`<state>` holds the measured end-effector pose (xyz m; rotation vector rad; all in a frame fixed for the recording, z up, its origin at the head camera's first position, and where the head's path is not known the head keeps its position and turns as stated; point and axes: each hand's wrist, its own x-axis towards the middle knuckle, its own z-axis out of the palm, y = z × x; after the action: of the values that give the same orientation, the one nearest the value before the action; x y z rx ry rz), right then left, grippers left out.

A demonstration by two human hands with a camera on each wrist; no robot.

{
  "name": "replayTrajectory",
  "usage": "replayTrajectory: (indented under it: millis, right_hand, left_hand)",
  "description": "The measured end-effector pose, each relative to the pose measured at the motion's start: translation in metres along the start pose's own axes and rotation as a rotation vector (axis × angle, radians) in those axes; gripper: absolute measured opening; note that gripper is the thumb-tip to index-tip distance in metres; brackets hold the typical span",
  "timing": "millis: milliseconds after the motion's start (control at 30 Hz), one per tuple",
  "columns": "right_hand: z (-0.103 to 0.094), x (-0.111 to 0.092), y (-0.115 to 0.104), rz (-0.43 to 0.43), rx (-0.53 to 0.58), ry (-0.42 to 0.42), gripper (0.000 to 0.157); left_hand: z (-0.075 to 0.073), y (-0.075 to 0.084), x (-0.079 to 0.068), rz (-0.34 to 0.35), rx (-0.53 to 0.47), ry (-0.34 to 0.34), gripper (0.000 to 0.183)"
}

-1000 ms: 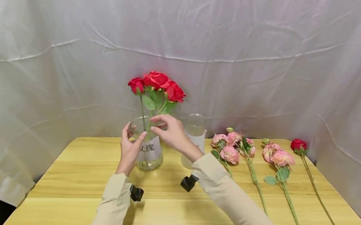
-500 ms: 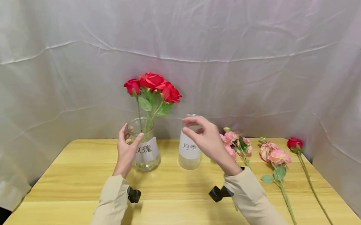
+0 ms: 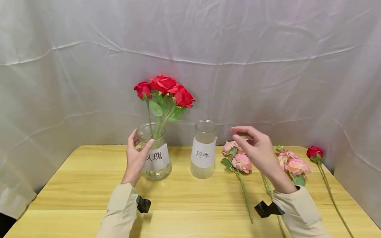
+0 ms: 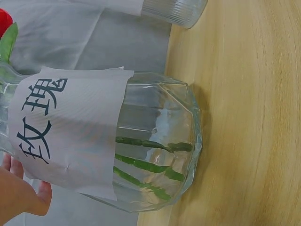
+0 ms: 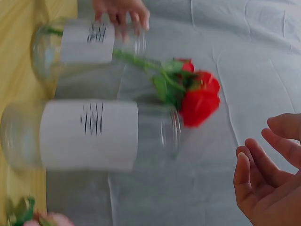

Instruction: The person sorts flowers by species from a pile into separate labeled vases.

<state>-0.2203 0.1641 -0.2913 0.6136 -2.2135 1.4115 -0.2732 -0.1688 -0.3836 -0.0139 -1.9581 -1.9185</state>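
My left hand [image 3: 135, 160] grips the upper left side of a glass vase [image 3: 158, 173], thumb in front and fingers behind. Several red roses [image 3: 164, 84] lean out of this vase to the right. In the left wrist view, green stems [image 4: 141, 165] reach its bottom behind a white paper label [image 4: 70, 132] with Chinese characters. My right hand [image 3: 260, 152] hovers above the pink flowers [image 3: 242, 162], its fingers loosely bent and nothing between them; it hides part of the blooms. Between my hands stands a slimmer glass vase [image 3: 204, 172] with its own white label and no flowers in it.
More pink flowers [image 3: 297, 166] and a single red rose [image 3: 315, 153] lie on the right of the wooden table [image 3: 181, 217], stems toward me. A grey cloth curtain [image 3: 238, 48] hangs right behind the table's back edge.
My right hand has left the rose stems at the vase mouth and moved right, past the slimmer vase, to over the pink flowers. The left hand has stayed on its vase.
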Motion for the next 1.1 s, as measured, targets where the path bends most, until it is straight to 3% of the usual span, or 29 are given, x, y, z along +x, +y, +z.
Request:
replayTrajectory:
  millis: [200, 433, 733, 1100]
  right_hand:
    - [-0.038, -0.006, 0.018, 0.037, -0.032, 0.021, 0.027]
    - [-0.086, -0.024, 0.047, 0.119, -0.182, 0.078, 0.031]
    - [-0.142, -0.052, 0.086, 0.243, -0.226, 0.118, 0.025]
    - [-0.202, -0.092, 0.143, 0.487, -0.137, 0.176, 0.019]
  left_hand:
    - [0.002, 0.0, 0.001, -0.008, -0.009, -0.005, 0.078]
    - [0.003, 0.0, 0.0, -0.014, -0.015, -0.01, 0.078]
    - [0.004, -0.001, 0.001, -0.006, -0.01, -0.022, 0.078]
    - [0.002, 0.0, 0.002, -0.012, 0.001, -0.011, 0.078]
